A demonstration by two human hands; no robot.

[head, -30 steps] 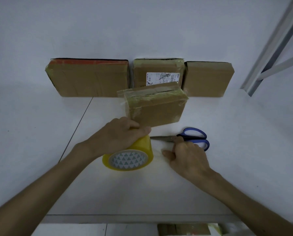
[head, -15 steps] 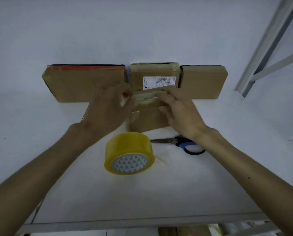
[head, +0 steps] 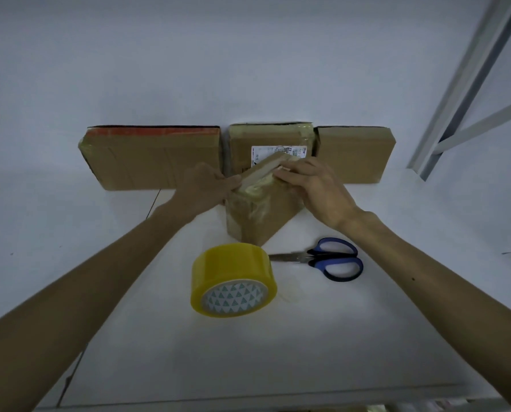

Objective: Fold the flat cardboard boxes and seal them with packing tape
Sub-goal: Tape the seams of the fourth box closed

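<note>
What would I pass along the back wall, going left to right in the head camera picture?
First the box with the orange edge → box with the white label → plain brown box → grey metal frame. I skip the small taped box in front, since it overlaps the labelled one.

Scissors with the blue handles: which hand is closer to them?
Right. The right hand holds the top of the small box, just behind the scissors. The left hand holds the box's left end, farther off to the left.
</note>
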